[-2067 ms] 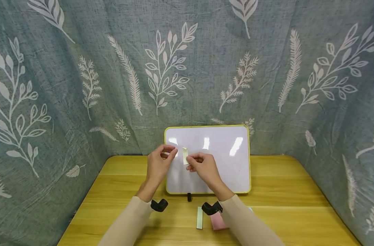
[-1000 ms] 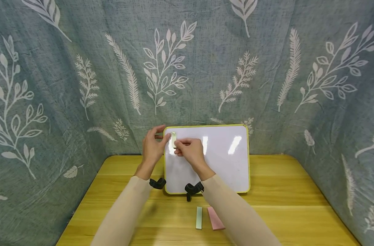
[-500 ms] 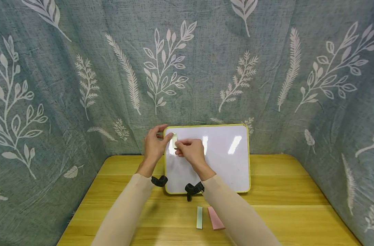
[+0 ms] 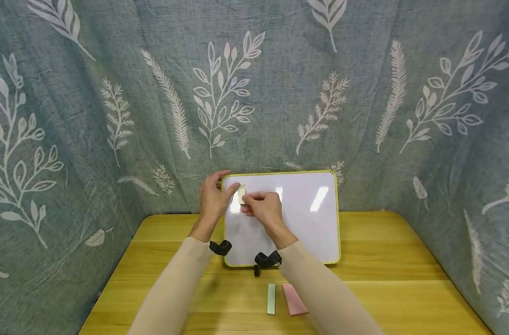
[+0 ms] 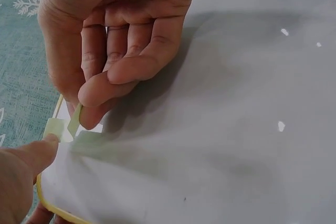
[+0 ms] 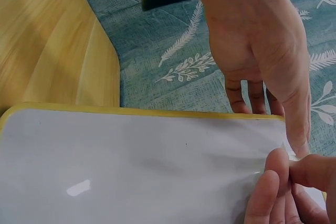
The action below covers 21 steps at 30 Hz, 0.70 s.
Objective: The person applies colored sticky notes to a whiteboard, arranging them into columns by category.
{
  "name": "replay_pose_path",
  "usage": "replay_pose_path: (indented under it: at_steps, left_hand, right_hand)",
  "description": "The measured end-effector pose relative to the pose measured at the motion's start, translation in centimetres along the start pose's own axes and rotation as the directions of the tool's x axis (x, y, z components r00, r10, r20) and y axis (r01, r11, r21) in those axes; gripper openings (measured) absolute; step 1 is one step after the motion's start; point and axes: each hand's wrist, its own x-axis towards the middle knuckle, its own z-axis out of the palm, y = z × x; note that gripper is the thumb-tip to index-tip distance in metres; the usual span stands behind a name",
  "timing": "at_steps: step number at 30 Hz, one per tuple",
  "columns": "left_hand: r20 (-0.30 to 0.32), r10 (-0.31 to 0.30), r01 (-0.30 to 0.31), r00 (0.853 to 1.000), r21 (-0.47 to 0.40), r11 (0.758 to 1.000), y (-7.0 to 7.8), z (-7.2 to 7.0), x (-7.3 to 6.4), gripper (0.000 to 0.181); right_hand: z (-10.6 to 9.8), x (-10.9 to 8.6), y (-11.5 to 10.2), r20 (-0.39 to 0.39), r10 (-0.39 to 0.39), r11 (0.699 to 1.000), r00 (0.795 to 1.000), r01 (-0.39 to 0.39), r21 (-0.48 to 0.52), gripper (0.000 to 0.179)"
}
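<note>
A narrow pale yellow-green sticky note (image 4: 241, 192) lies against the upper left of a white board (image 4: 296, 223) with a yellow rim. My right hand (image 4: 266, 209) pinches its lower end between thumb and index finger; in the left wrist view that end of the note (image 5: 74, 121) lifts off the surface. My left hand (image 4: 213, 200) holds the board's left edge near the top corner. Its thumb (image 5: 39, 156) presses the note's upper end onto the front, while its other fingers (image 6: 255, 95) reach behind the rim in the right wrist view.
On the wooden table (image 4: 384, 260), in front of the board, lie a pale green strip pad (image 4: 271, 299) and a pink sticky-note pad (image 4: 294, 300), partly under the right sleeve. A black foot (image 4: 256, 270) shows below the board. A patterned curtain (image 4: 279, 116) hangs behind.
Both hands have gone up and left to the board's top corner with the note. The left thumb now presses it on. Over the last half second the hands barely shift.
</note>
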Motion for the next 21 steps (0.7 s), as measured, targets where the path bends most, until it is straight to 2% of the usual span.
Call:
replay_pose_path:
  at_steps: [8,21]
  left_hand:
    - [0.013,-0.021,0.021,1.000,0.004,1.000,0.26,0.46,0.10,0.048]
    - [-0.007,-0.014,0.014,1.000,0.005,1.000,0.18,0.81,0.17,0.046]
  right_hand:
    - [-0.06,0.07,-0.27,-0.013,0.024,1.000,1.000,-0.024,-0.012,0.017]
    - [-0.01,0.13,-0.48,-0.032,0.029,0.999,0.999,-0.030,-0.029,0.016]
